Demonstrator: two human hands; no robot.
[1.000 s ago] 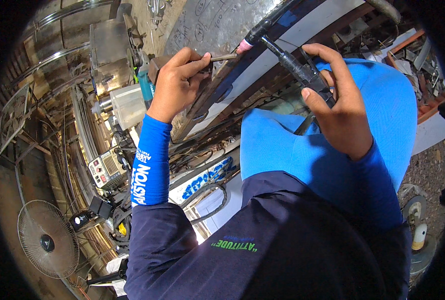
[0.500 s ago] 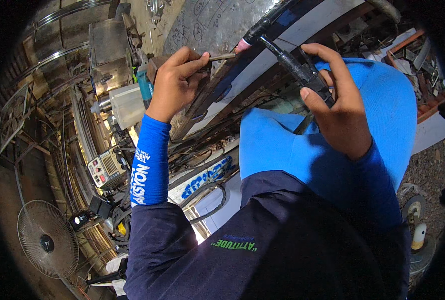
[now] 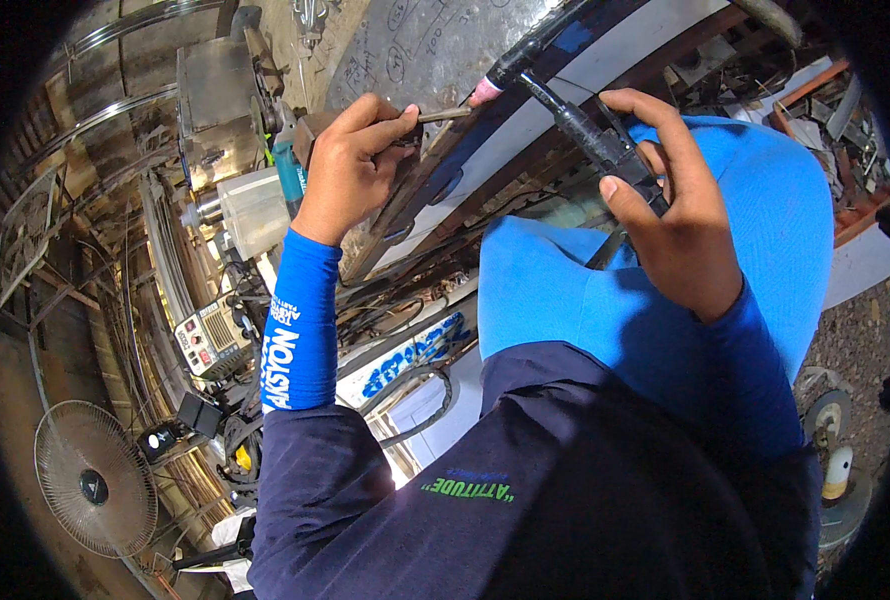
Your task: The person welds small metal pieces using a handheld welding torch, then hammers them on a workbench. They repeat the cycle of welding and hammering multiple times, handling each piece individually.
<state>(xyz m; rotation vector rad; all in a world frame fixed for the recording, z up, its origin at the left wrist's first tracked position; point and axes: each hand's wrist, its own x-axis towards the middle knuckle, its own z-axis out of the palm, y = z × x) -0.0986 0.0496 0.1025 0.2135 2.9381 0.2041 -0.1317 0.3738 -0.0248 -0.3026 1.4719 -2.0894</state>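
Observation:
My right hand is wrapped round the black handle of a TIG welding torch. The torch's pink ceramic nozzle points down to the left. Between thumb and fingers, my left hand pinches a short, thin metal rod. The rod's far end lies close to the nozzle's tip; I cannot tell whether they touch. Beneath my hands runs a long bench edge with a dark metal bar.
A grey metal sheet with handwriting lies at the far side. Left are a teal power tool, a boxy welding machine and a standing fan. Blue cloth covers my lap. Scrap metal fills a bin at right.

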